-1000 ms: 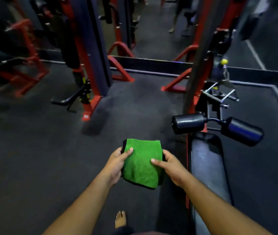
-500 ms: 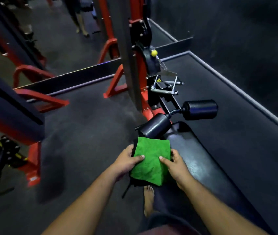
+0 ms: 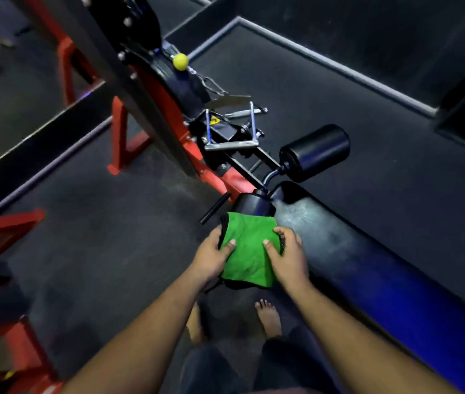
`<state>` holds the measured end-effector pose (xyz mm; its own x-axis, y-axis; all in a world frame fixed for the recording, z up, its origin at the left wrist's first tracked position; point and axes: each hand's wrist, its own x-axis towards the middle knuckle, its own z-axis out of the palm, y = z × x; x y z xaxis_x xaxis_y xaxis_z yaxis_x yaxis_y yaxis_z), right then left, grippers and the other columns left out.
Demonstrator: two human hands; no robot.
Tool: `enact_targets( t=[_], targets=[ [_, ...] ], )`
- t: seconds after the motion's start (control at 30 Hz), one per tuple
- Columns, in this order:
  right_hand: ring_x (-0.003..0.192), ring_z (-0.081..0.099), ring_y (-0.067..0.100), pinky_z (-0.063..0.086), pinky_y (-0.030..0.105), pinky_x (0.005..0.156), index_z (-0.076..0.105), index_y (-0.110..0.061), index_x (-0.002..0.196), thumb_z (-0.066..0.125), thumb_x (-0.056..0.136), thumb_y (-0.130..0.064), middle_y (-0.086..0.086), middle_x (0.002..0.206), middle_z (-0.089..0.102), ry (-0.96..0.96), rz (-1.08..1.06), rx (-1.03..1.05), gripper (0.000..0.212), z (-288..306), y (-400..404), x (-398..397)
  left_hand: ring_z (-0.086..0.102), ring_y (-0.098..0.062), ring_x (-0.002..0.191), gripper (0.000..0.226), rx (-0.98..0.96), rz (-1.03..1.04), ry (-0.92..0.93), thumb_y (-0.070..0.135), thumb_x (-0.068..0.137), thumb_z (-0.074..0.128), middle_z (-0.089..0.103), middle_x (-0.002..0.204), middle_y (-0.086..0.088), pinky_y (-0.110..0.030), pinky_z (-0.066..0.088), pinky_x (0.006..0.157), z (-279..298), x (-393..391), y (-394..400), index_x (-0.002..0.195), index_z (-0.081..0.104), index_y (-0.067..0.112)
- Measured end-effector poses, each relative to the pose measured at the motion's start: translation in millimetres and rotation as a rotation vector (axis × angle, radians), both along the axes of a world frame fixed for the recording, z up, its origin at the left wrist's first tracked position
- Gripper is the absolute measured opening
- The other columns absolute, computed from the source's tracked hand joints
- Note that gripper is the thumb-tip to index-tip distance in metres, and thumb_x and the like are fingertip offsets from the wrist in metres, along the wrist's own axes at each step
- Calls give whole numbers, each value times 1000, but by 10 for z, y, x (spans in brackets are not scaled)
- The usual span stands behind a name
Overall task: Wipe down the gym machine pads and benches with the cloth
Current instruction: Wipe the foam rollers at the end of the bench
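Green cloth (image 3: pixel 246 251) at centre frame, folded into a thick pad, held over the floor just left of the bench (image 3: pixel 367 265). The left hand (image 3: pixel 211 257) grips its left edge, thumb laid on top and fingers curled out of sight beneath; the right hand (image 3: pixel 288 257) mirrors it on the right edge. That looks like squaring up a clean face to wipe with. Just above the cloth sits the near roller pad (image 3: pixel 249 204), probably the first target; the far roller pad (image 3: pixel 315 152) waits up right, the red frame (image 3: pixel 166 109) running to the upper left.
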<state>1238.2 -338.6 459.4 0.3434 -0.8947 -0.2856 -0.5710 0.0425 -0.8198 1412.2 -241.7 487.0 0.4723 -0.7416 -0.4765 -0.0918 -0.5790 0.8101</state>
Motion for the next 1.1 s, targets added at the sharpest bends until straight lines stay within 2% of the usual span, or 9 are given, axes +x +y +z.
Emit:
enact_targets(
  t=[0.1, 0.17, 0.27, 0.33, 0.4, 0.53, 0.67, 0.9, 1.1],
  targets=[
    [109, 60, 31, 49, 42, 98, 60, -15, 123, 74, 90, -29, 9, 123, 54, 100, -120, -59, 38, -269, -44, 320, 52, -14, 136, 71, -16, -145, -28, 40, 90, 64, 56, 147, 2, -32, 37, 117, -451, 377, -333, 154, 42, 19],
    [122, 54, 36, 45, 45, 101, 56, -13, 132, 71, 91, -36, 14, 134, 50, 204, -140, -100, 49, -428, -45, 447, 50, -18, 137, 70, 4, -207, -68, 44, 94, 61, 53, 149, -3, -31, 36, 117, -701, 509, -470, 155, 40, 17],
    [153, 16, 36, 30, 62, 113, 26, -27, 159, 55, 92, -65, 14, 168, 12, 447, -75, -25, 82, -738, 9, 807, 39, -29, 145, 59, 95, -224, -160, 37, 105, 50, 42, 155, -18, -33, 28, 121, -1209, 793, -568, 155, 38, 7],
    [157, -8, 32, 19, 71, 114, 1, -44, 160, 39, 88, -79, 3, 170, -15, 473, 9, -4, 89, -855, 36, 1048, 28, -24, 152, 67, 91, -207, -110, 48, 99, 39, 34, 163, -13, -30, 17, 124, -1400, 909, -543, 155, 37, 11],
    [155, -18, 34, 20, 75, 112, -9, -54, 155, 30, 84, -85, -4, 167, -27, 487, 47, -36, 87, -995, 62, 1244, 21, -13, 153, 73, 41, -206, -13, 47, 91, 34, 27, 166, -6, -23, 11, 122, -1523, 960, -510, 156, 34, 14],
    [156, -7, 33, 40, 67, 106, 2, -57, 156, 40, 95, -70, -9, 168, -25, 473, -44, -103, 73, -1156, 233, 1236, 12, -2, 152, 70, -59, -265, 142, 42, 93, 35, 17, 168, 2, -19, 6, 122, -1703, 835, -471, 158, 26, 18],
    [157, -5, 31, 38, 64, 110, -6, -67, 148, 28, 92, -69, -15, 164, -31, 463, -44, -79, 66, -1144, 580, 1136, 2, 7, 152, 74, -119, -192, 174, 56, 85, 27, 5, 165, 17, -21, 1, 124, -1754, 570, -449, 154, 12, 33],
    [155, 0, 38, 36, 71, 105, 4, -62, 152, 38, 99, -64, -12, 169, -17, 440, -112, -125, 64, -1217, -398, 1450, -2, 4, 154, 67, -166, -204, 53, 57, 91, 21, 0, 163, 24, -24, 0, 125, -1903, 474, -369, 153, 6, 36],
    [157, -1, 30, 41, 63, 107, -1, -66, 150, 28, 97, -63, -17, 166, -26, 368, -36, -100, 61, -1177, 672, 1012, 1, 1, 155, 66, -200, -160, 46, 52, 93, 21, 4, 166, 19, -36, 4, 129, -1906, 454, -389, 155, 8, 34]
  ],
)
